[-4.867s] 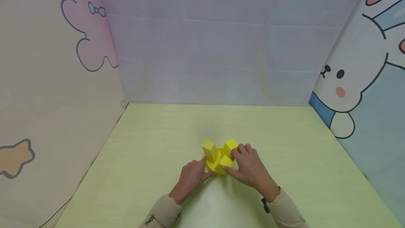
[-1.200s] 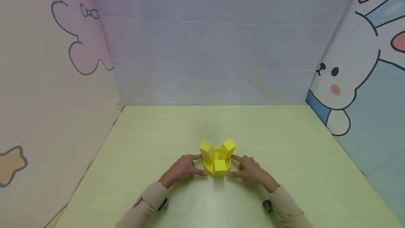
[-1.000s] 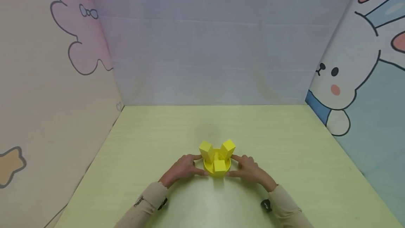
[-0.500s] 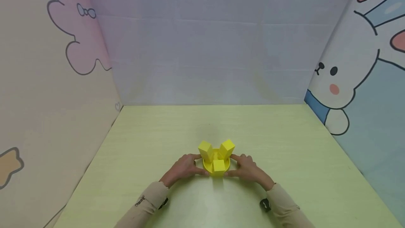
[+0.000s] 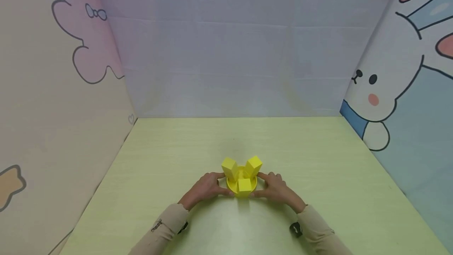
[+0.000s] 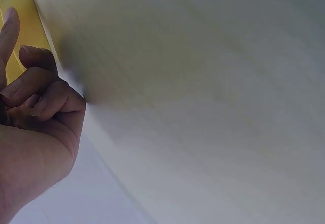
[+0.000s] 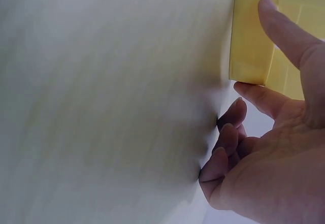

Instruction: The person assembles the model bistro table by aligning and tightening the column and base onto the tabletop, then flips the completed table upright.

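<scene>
A round yellow dish (image 5: 232, 189) stands on the table with three upright yellow blocks on it. One block (image 5: 244, 185) is at the front, one (image 5: 230, 168) at the back left and one (image 5: 253, 166) at the back right. Whether the blocks are loose or fixed I cannot tell. My left hand (image 5: 205, 187) holds the dish's left side between thumb and forefinger. Mirroring it, my right hand (image 5: 278, 189) holds the right side. In both wrist views the other fingers are curled in near the tabletop, and the dish's yellow wall (image 7: 249, 46) shows beside the thumb.
The pale green table (image 5: 184, 145) runs back to a plain greyish-lilac cloth wall (image 5: 226, 62). Side walls rise at left and right, with a printed pink animal (image 5: 93, 50) and a white rabbit (image 5: 382, 101).
About five seconds ago my right hand was over the front and right-hand blocks. Since then it has moved down to the dish's right side, and the front block has turned to face me squarely.
</scene>
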Available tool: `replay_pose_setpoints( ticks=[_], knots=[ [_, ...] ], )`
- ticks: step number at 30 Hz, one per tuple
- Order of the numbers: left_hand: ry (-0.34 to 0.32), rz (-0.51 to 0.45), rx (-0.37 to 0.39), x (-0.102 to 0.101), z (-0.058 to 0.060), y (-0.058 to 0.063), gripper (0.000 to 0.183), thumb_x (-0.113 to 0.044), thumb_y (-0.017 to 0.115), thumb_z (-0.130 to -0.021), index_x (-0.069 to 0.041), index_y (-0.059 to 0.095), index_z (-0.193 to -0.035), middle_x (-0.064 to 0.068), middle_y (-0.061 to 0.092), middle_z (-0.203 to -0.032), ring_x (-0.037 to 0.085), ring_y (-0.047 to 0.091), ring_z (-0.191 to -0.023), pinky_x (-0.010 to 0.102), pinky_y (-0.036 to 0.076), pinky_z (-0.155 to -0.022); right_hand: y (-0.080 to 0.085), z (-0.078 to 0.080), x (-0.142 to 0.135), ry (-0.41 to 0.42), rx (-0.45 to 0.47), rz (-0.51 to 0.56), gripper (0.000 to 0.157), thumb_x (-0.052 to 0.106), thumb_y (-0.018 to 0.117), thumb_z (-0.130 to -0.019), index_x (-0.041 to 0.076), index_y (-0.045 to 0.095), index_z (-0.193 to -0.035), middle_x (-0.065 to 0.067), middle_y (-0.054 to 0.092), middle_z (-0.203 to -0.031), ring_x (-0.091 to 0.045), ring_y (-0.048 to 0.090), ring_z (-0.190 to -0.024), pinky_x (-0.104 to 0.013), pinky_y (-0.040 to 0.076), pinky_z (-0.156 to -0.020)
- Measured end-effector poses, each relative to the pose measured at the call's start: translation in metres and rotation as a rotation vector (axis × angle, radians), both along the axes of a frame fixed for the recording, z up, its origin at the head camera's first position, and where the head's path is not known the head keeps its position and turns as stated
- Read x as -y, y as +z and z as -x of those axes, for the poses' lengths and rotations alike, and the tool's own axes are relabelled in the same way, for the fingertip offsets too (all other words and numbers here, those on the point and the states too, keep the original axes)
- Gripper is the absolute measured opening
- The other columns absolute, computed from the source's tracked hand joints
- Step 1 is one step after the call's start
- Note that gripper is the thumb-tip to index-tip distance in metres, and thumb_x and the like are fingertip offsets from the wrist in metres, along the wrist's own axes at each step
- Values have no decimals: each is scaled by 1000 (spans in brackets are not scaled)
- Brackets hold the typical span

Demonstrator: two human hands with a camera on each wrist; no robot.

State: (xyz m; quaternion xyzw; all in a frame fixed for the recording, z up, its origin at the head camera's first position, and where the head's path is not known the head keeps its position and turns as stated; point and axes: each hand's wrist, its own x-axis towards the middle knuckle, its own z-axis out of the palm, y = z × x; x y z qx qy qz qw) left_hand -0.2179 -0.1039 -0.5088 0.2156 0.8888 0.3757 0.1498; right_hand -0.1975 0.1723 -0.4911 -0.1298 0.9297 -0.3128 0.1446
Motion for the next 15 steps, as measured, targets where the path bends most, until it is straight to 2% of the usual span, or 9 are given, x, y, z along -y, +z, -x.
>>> replay_pose_setpoints(
  ticks=[7, 15],
  knots=[
    [-8, 15, -15, 0, -2, 0, 66, -41, 87, -83, -8, 67, -137, -9, 35, -62, 6, 33, -56, 25, 28, -51, -1, -3, 1, -7, -18, 30, 75, 35, 89, -81, 3, 60, -143, -9, 47, -87, -30, 38, -86, -38, 30, -71],
    [-30, 41, -67, 2, -4, 1, 60, -42, 86, -84, -10, 70, -131, -9, 37, -63, 6, 36, -57, 25, 29, -52, -4, -4, 0, 15, -49, 77, 69, 32, 91, -79, 2, 65, -136, -7, 44, -84, -28, 35, -83, -37, 27, -70]
  ],
)
